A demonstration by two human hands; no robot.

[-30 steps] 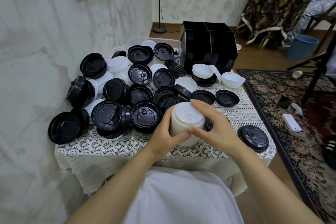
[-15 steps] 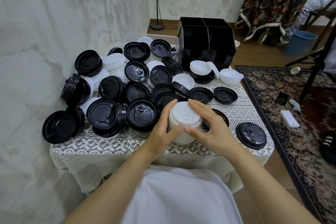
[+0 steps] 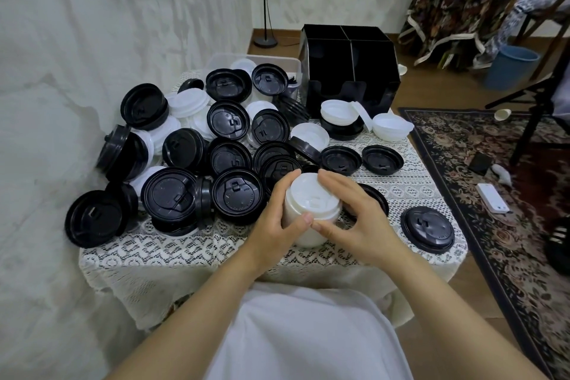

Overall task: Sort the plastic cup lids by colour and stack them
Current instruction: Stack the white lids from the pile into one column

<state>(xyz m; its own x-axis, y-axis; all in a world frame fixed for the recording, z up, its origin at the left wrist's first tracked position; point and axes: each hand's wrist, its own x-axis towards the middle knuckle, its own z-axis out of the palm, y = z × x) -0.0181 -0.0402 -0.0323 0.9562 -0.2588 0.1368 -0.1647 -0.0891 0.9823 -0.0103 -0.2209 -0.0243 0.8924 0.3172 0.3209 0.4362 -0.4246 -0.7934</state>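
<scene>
A stack of white lids point(image 3: 310, 203) stands on the lace tablecloth point(image 3: 191, 244) near the front middle. My left hand point(image 3: 274, 219) grips the stack's left side, thumb in front. My right hand point(image 3: 354, 219) holds its right side and top, fingers laid over the top lid. A big heap of black lids point(image 3: 228, 123) mixed with white lids point(image 3: 188, 102) covers the table's left and back. A single black lid point(image 3: 428, 230) lies at the front right. Two upturned black lids point(image 3: 382, 160) lie behind my right hand.
A black compartment organiser point(image 3: 351, 65) stands at the back right, with white lids point(image 3: 391, 129) in front of it. A clear plastic bin point(image 3: 277, 60) sits behind the heap. The wall runs close on the left. Carpet, a blue bucket point(image 3: 510, 66) and a phone point(image 3: 492, 202) lie on the floor to the right.
Both hands have stayed round the white stack. My right hand's fingers have shifted slightly over the top lid, and the stack sits a little lower in my hands.
</scene>
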